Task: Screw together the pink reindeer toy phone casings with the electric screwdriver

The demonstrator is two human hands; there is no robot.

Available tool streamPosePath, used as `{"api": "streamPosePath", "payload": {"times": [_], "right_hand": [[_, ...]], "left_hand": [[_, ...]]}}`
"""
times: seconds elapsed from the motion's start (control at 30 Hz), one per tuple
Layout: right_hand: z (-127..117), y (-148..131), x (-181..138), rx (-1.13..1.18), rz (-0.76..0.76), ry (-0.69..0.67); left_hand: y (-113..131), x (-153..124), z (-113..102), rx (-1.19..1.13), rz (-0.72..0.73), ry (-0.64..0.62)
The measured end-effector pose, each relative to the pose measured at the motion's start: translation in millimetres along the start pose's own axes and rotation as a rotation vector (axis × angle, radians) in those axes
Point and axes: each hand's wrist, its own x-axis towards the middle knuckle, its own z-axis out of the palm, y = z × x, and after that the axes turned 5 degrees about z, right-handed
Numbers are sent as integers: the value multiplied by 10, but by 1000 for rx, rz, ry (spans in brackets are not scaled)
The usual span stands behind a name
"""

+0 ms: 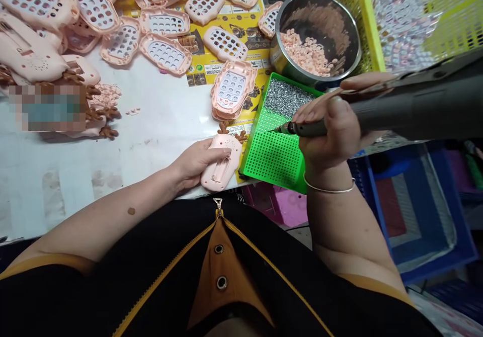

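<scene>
My left hand [198,162] grips a pink toy phone [222,168] with brown antlers, its back and battery slot facing up, at the table's front edge. The thumb lies across the casing. In my right hand [332,131] is a dark electric screwdriver [377,113], fingers wrapped round it. Its bit [281,128] points left, over a green perforated tray [275,158]. Small silver screws [285,98] are heaped in the tray's far part. Just beyond the held phone lies a stack of pink phone shells [232,88] with keypad sheets.
A steel bowl [277,50] holds small pink parts [307,50]. Behind it stands a yellow basket [362,20] with shiny clear pieces [400,25]. Many pink shells [166,53] cover the far table; antlered phones [30,50] pile at left. Blue crates [418,261] stand below right.
</scene>
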Motion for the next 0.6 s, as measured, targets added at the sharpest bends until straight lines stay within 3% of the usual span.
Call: {"api": "streamPosePath", "payload": {"times": [0.07, 0.17, 0.6], "right_hand": [[27, 50, -14, -16, -111, 52], [38, 109, -22, -27, -128, 33], [-22, 140, -23, -165, -19, 5]], "left_hand": [[3, 0, -5, -1, -6, -7], [0, 7, -20, 4, -6, -16], [-11, 16, -36, 0, -15, -38]]}}
